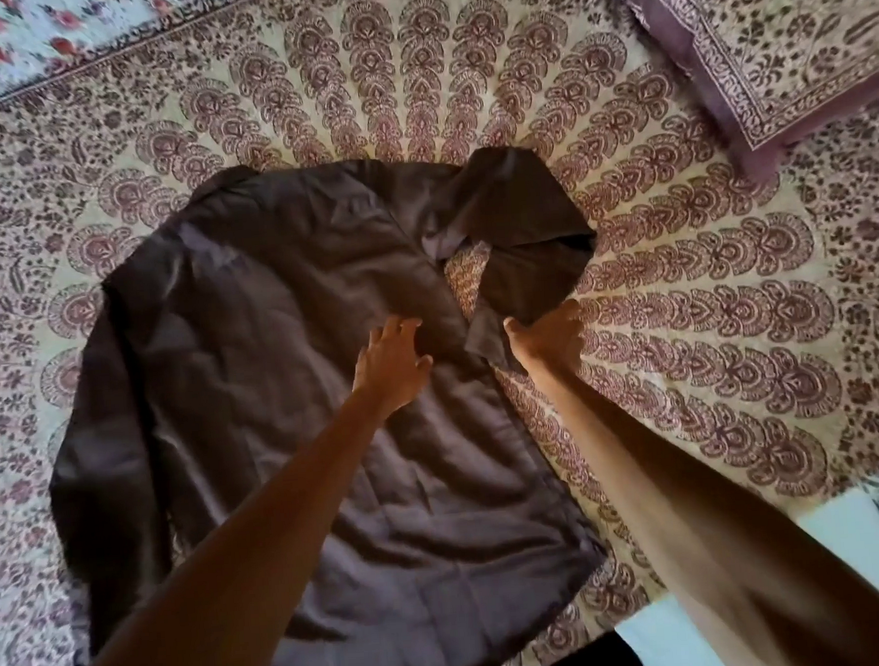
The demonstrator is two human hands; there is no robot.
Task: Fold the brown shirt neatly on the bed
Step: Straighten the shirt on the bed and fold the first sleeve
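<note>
Both hands [472,349] on brown shirt [275,373]

left hand [390,364]: arm extended, fingers spread, palm down | right hand [548,339]: arm extended, fingers curled closed

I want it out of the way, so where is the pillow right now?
The pillow lies in the top right corner of the head view, on the patterned bedspread, beyond and right of the brown shirt.

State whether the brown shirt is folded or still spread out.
Mostly spread: the brown shirt lies flat on the bed, only its right sleeve folded inward.
</note>
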